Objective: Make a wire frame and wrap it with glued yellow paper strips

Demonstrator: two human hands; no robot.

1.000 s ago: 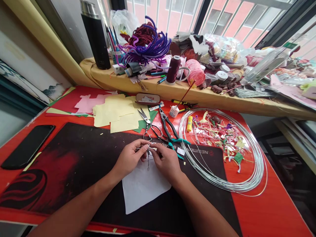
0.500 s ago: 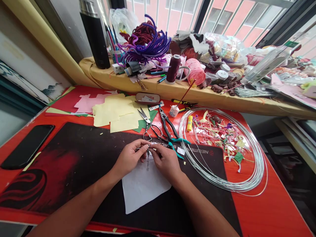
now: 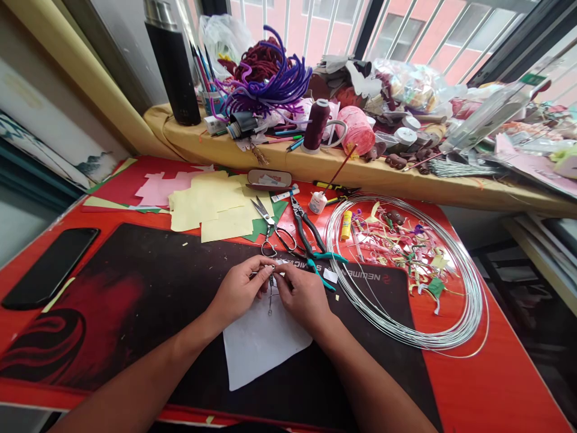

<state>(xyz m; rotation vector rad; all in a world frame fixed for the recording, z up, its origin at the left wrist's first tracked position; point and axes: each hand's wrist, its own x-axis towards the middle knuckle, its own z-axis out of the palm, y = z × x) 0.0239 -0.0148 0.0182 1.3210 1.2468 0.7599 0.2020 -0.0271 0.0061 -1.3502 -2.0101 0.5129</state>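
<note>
**Midway, it seemed: a small wire piece pinched between both hands**

Evidently the work was under way but not finished. The left hand (image 3: 237, 290) and the right hand (image 3: 303, 293) met over the black desk mat (image 3: 135, 288), fingertips drawn close together on a short, thin piece of silver wire (image 3: 270, 293). Both pinches were narrow and closed on that wire; a short tail of it hung down between the hands, above the white sheet of paper (image 3: 261, 340) lying on the mat just nearer the person. How the top of the wire was shaped could not be told, since the fingers covered it.

Judging by what lay around, a length had already been cut: the large coil of silver wire (image 3: 451, 337) rested on the right edge of the mat, partly over the red table, apart from the hands. The teal-handled pliers (image 3: 315, 243) and the steel scissors (image 3: 270, 225) lay just beyond the hands at the far edge of the mat, touched by neither hand. Inside the coil sat a heap of coloured paper and ribbon scraps (image 3: 406, 246). Pale yellow paper sheets (image 3: 211, 207) lay beyond the mat, and a black phone (image 3: 49, 264) to its left. The held wire bore no paper or ribbon that could be seen, so any shaping looked only begun.
</note>
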